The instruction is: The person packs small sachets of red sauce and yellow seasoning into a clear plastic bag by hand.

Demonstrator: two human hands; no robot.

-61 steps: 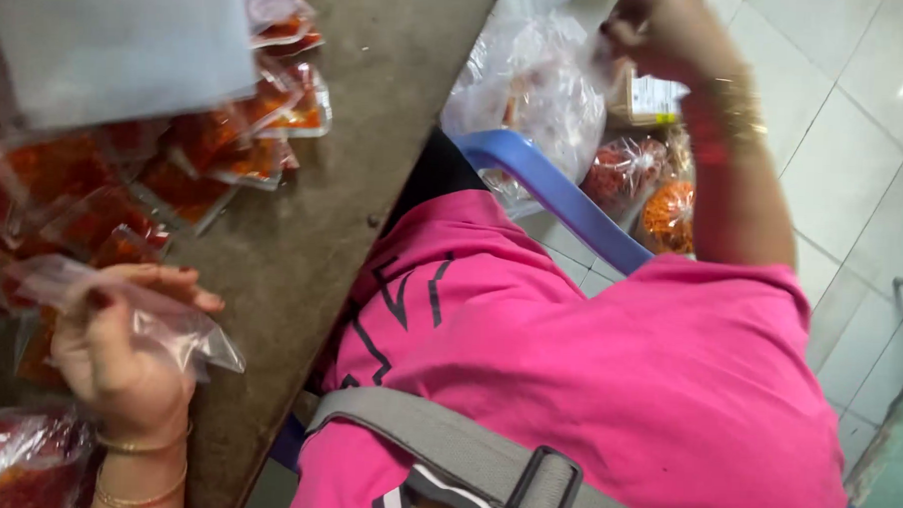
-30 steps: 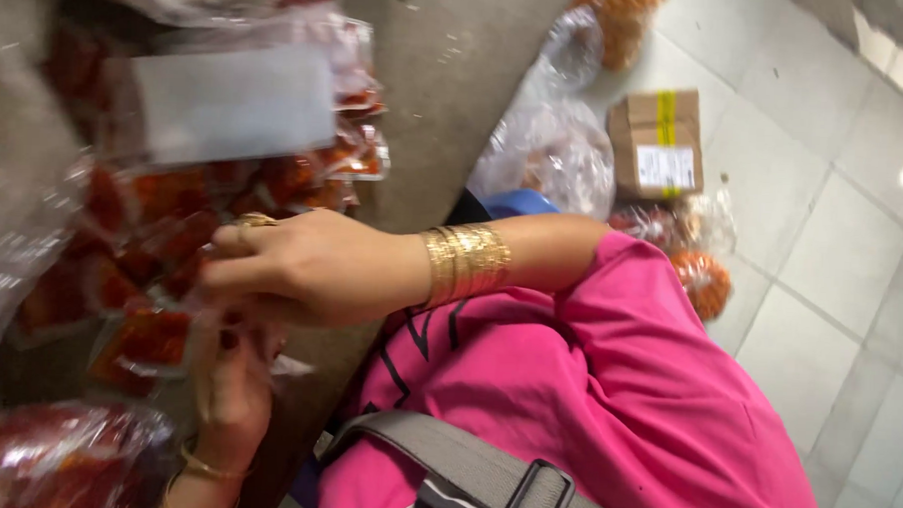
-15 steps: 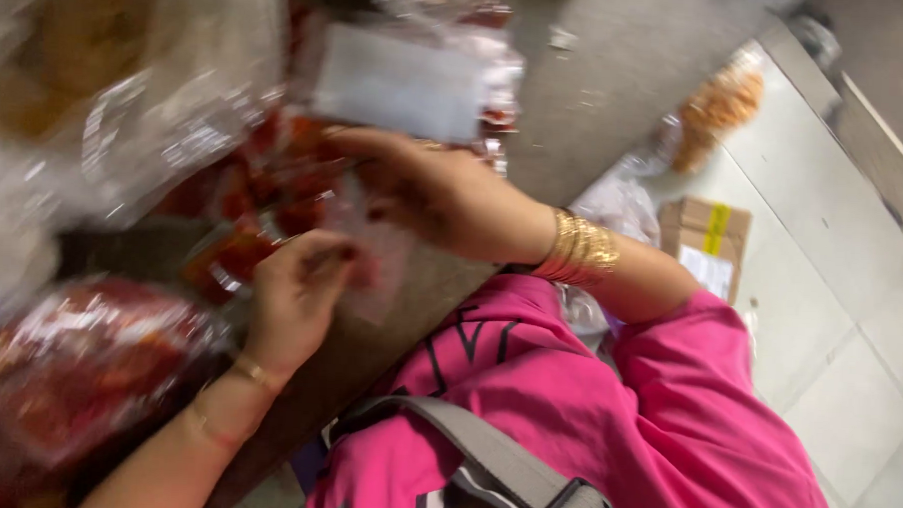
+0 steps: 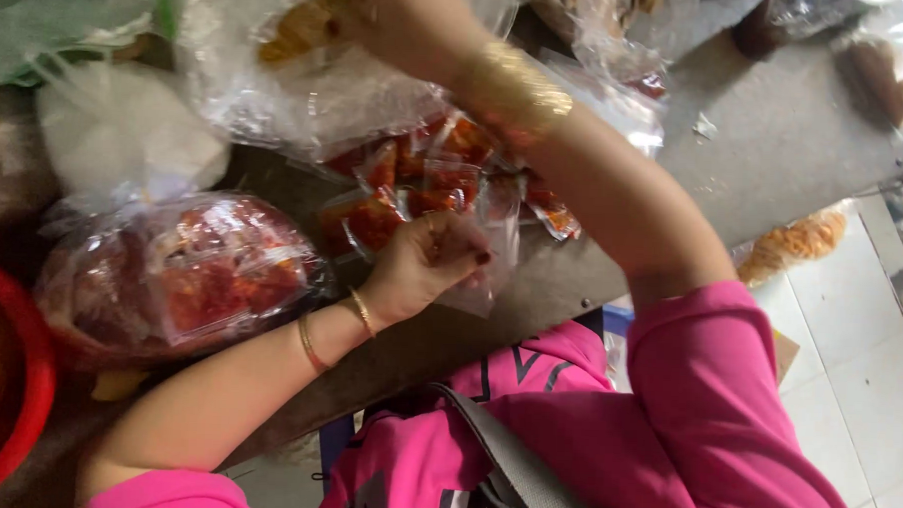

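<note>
At the far left edge a red bowl (image 4: pixel 12 389) with yellow contents is seen, and just right of it a large clear bag of red flakes (image 4: pixel 186 275) is set on the grey counter (image 4: pixel 775 145). Above that bag a white bundle in clear plastic (image 4: pixel 125 137) is placed. Further right, the left hand (image 4: pixel 426 263) is found near the counter's front edge, its fingers curled and pinched on a small clear plastic bag (image 4: pixel 481 280), which hangs from the fingertips over the counter edge. Just behind this hand a heap of small sealed packets of red-orange food (image 4: pixel 414 188) is spread on the counter. Above the heap, the right hand (image 4: pixel 400 17) is stretched to the top of the view, among large clear bags; its fingers are blurred and partly cut off, so it cannot be told whether anything is gripped. A gold bangle (image 4: pixel 512 91) is worn on that wrist. At the right, a bag of orange snacks (image 4: pixel 797 246) is seen below the counter edge.
</note>
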